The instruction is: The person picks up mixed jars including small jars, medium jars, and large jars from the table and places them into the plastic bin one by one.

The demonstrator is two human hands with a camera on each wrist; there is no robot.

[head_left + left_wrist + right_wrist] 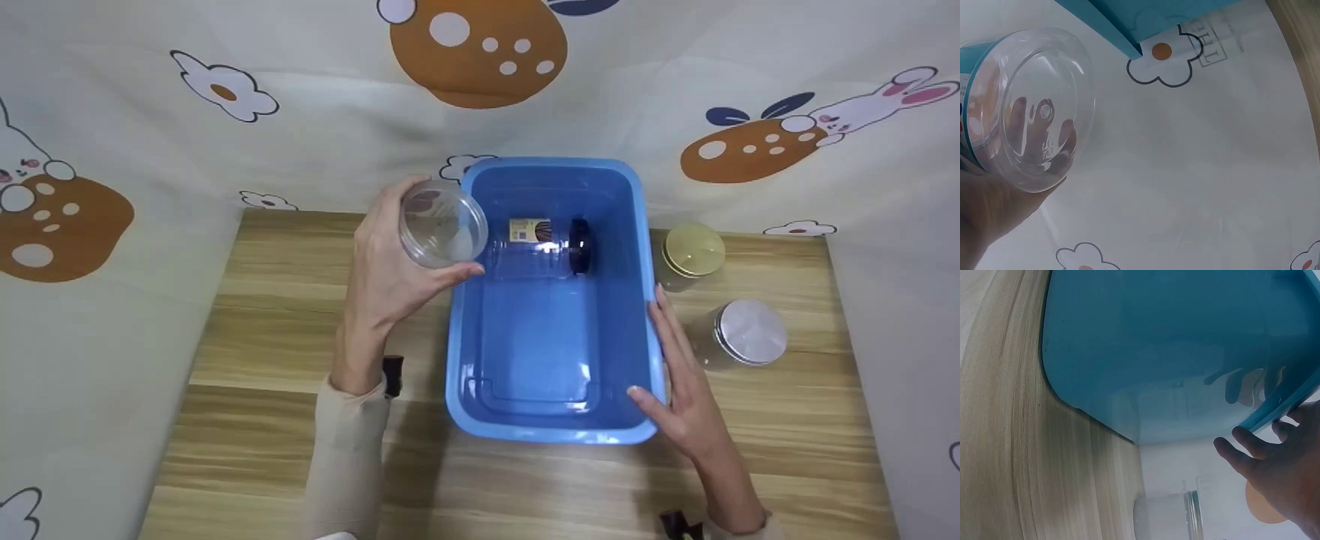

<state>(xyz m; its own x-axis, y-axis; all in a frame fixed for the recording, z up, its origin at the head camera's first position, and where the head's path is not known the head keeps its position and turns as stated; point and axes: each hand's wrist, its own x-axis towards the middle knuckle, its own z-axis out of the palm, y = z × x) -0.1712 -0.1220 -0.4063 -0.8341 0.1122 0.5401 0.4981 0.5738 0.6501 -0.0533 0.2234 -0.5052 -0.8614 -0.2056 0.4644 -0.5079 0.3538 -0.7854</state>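
Note:
My left hand (pixel 386 259) grips a clear plastic jar (pixel 442 225) just over the left rim of a blue plastic bin (pixel 540 315). In the left wrist view the jar's round base (pixel 1044 112) faces the camera, and a teal-edged label wraps its side. My right hand (pixel 686 390) rests on the bin's right rim, thumb on the inner side and fingers straight along the edge. Inside the bin, a clear jar with a dark lid (pixel 580 246) and a yellow label (pixel 530 230) lies on its side near the far end.
Right of the bin, a jar with a gold lid (pixel 695 250) and one with a silver lid (pixel 751 332) stand on the wood-grain table (pixel 255 300). A pale cloth (pixel 322 150) printed with rabbits and flowers hangs around the table's back and sides.

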